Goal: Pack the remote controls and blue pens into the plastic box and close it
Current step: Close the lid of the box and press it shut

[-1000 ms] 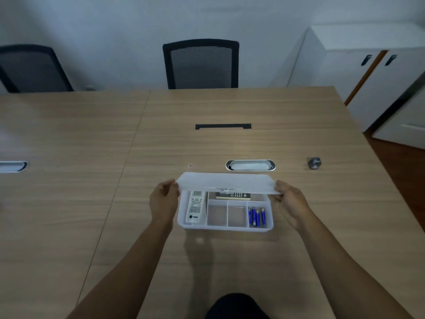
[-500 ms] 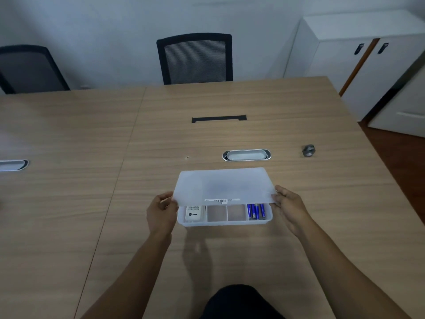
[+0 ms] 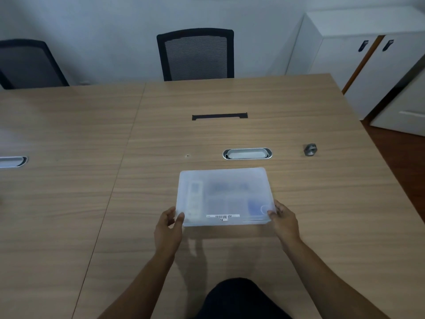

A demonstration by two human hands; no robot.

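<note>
The translucent plastic box point(image 3: 224, 223) sits on the wooden table in front of me with its frosted lid point(image 3: 224, 180) lying flat over it. Through the lid a white remote control point(image 3: 195, 199) shows faintly at the left, a dark remote point(image 3: 230, 187) as a blur at the back, and the blue pens point(image 3: 253, 207) as a blue patch at the right. My left hand point(image 3: 167, 229) pinches the lid's near left corner. At the near right corner my right hand point(image 3: 284, 221) grips the lid the same way.
Past the box, two oval metal cable ports point(image 3: 247, 154) point(image 3: 12, 161) and a black slot point(image 3: 219, 116) are set into the table. A small grey metal object point(image 3: 310, 149) lies at the right. Two black mesh chairs point(image 3: 195, 54) stand at the far edge, white cabinets point(image 3: 358, 54) to the right.
The lid has swung down from tilted above the box to flat over it, hiding the compartments. Both hands came toward me with its front corners.
</note>
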